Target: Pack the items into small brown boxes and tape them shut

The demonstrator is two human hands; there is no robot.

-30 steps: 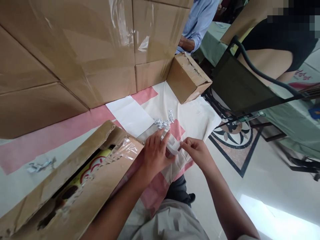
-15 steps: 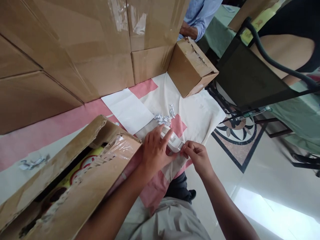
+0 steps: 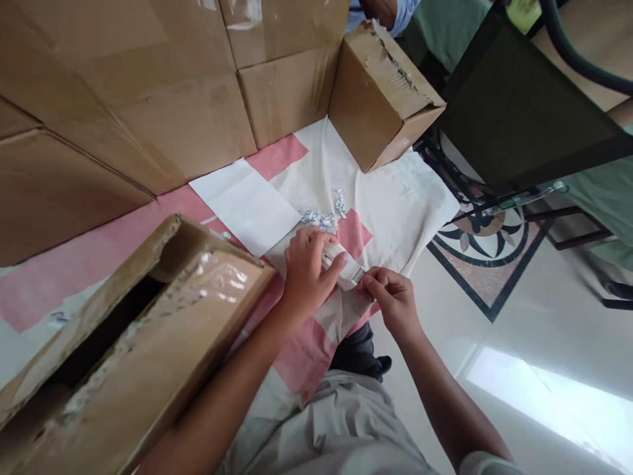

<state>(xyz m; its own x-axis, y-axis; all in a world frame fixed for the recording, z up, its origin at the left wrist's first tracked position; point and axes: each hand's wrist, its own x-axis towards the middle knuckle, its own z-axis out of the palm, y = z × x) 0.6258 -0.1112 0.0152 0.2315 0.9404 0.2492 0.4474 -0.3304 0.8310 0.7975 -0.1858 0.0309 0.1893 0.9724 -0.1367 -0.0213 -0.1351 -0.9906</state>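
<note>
My left hand (image 3: 312, 267) is closed around a small white plastic device (image 3: 349, 272), thumb across its top. The device has a rounded body and a small grey rectangular part at its near right end. At that end my right hand (image 3: 391, 295) has thumb and fingers pinched together; what lies between the fingertips is hidden. Just beyond the device, a little heap of small white pieces with dark edging (image 3: 316, 219) lies on the pink and white cloth (image 3: 390, 198). A blank white sheet of paper (image 3: 244, 206) is to the left of the heap.
A torn-open cardboard box (image 3: 188, 330) stands by my left forearm. Stacked cartons (image 3: 163, 99) wall off the back, with a smaller carton (image 3: 380, 99) at the far corner. To the right are a dark chair (image 3: 519, 112) and tiled floor (image 3: 445, 310). A person's sleeve (image 3: 405, 13) shows behind.
The view has shifted and tilted downward, so the boxes sit higher in the frame. My left hand has turned slightly over the device; the right stays pinched at its end.
</note>
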